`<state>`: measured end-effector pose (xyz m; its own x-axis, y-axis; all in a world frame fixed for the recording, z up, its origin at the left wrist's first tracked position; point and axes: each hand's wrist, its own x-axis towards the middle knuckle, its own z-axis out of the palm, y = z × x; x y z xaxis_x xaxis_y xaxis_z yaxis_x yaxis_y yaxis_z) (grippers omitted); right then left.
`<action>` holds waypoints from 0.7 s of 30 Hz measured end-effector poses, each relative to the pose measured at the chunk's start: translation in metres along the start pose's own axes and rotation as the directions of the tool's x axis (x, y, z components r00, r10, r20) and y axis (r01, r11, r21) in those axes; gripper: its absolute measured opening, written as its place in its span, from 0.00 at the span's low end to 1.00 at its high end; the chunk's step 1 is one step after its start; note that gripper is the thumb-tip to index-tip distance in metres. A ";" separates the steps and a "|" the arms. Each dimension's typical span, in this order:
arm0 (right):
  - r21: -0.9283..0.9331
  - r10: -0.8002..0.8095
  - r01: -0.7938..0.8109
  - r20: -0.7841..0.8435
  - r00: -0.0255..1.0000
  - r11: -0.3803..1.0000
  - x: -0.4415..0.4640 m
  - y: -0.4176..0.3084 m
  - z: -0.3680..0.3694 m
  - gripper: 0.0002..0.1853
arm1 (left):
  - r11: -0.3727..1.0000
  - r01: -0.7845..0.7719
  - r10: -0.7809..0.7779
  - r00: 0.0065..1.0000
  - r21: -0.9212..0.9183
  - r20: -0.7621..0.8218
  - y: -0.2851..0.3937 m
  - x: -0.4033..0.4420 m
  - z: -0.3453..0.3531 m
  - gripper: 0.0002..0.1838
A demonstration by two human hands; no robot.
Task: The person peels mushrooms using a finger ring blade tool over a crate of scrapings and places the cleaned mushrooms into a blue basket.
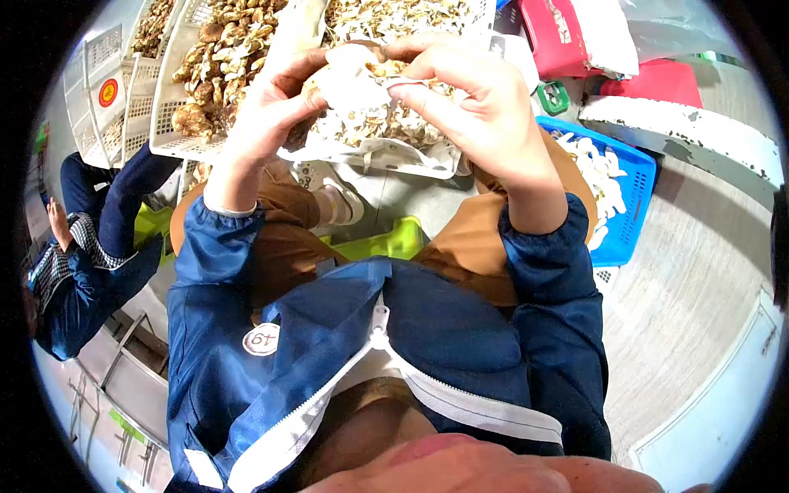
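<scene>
Both hands are raised over a white crate (411,166) of pale mushroom scraps. My left hand (283,103) has its thumb and fingers closed on the left side of a pale mushroom (353,70) with some brown on it. On its right side, the thumb and fingers of my right hand (460,94) are closed on the same mushroom. Bright light washes out its surface, and the fingers hide part of its outline. Whole brown mushrooms (226,62) fill another white crate (168,99) just left of my left hand.
A blue basket (637,209) with white mushroom pieces (600,177) stands at the right, near red containers (559,37) and a small green object (553,97). Another person (90,255) sits at the far left. A yellow-green stool (382,244) shows between my legs.
</scene>
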<state>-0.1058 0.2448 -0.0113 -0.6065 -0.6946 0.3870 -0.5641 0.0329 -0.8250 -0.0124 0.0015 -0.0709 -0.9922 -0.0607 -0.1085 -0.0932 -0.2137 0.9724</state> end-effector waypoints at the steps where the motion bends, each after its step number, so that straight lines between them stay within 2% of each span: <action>1: -0.012 0.023 -0.023 -0.010 1.000 1.000 0.000 0.000 0.001 0.04 | 0.999 0.034 -0.034 0.999 0.023 0.014 -0.001 -0.001 -0.003 0.29; 3: -0.038 0.068 -0.069 -0.035 0.997 0.997 -0.002 0.000 0.005 0.04 | 0.993 0.099 -0.102 0.994 0.071 0.046 0.000 -0.001 -0.010 0.29; 4: -0.149 0.012 -0.020 -0.051 0.999 0.989 0.000 -0.002 0.006 0.04 | 0.994 0.091 -0.094 0.995 0.067 0.046 0.000 0.000 -0.007 0.29; 7: -0.116 0.091 -0.111 -0.171 0.981 0.987 -0.001 -0.003 0.016 0.03 | 0.987 0.154 -0.152 0.988 -0.053 0.036 0.010 -0.001 0.002 0.29; 8: -0.064 0.150 -0.173 -0.268 0.952 0.983 -0.002 0.002 0.018 0.04 | 0.988 0.131 -0.126 0.990 -0.087 0.063 0.006 -0.001 0.001 0.27; 9: -0.058 0.196 -0.227 -0.325 0.925 0.972 -0.001 0.005 0.014 0.04 | 0.986 0.159 -0.156 0.986 -0.044 0.061 0.013 -0.002 0.002 0.26; 11: 0.059 0.382 -0.387 -0.354 0.854 0.920 0.003 0.004 0.002 0.04 | 0.977 0.117 -0.134 0.987 -0.180 -0.086 0.022 -0.007 0.019 0.23; 12: 0.060 0.270 -0.266 -0.345 0.899 0.962 0.005 0.008 0.001 0.04 | 0.953 0.170 -0.189 0.980 -0.249 -0.054 0.025 -0.006 0.018 0.23; 13: -0.113 0.075 -0.118 -0.327 0.942 0.987 0.007 0.010 -0.004 0.05 | 0.921 0.227 -0.245 0.969 -0.317 -0.019 0.027 -0.006 0.014 0.23; 15: -0.258 -0.038 -0.058 -0.352 0.935 0.964 0.007 0.003 -0.001 0.07 | 0.920 0.292 -0.290 0.956 -0.261 0.051 0.023 -0.003 0.005 0.24; 16: -0.245 -0.098 0.010 -0.347 0.933 0.969 0.008 0.009 0.001 0.08 | 0.926 0.266 -0.286 0.957 -0.268 -0.039 0.022 -0.005 0.011 0.24; 17: -0.177 -0.017 -0.044 -0.330 0.944 0.983 0.006 0.007 0.003 0.08 | 0.932 0.240 -0.282 0.951 -0.271 -0.126 0.022 -0.006 0.019 0.24; 19: -0.052 0.132 -0.152 -0.281 0.950 0.987 0.006 0.000 0.004 0.08 | 0.934 0.207 -0.243 0.966 -0.293 -0.091 0.009 -0.003 0.011 0.24; 20: -0.031 0.163 -0.180 -0.288 0.944 0.983 0.005 0.001 0.008 0.07 | 0.904 0.230 -0.265 0.963 -0.360 -0.050 0.008 -0.004 0.007 0.24; 21: 0.065 0.313 -0.307 -0.245 0.917 0.950 0.004 -0.007 0.008 0.06 | 0.869 0.253 -0.283 0.959 -0.425 -0.008 0.011 -0.004 0.008 0.25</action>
<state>-0.0999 0.2359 -0.0075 -0.8705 -0.4508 0.1976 -0.3134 0.1980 -0.9288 -0.0099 0.0071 -0.0578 -0.9248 -0.0054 -0.3804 -0.2967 -0.6156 0.7301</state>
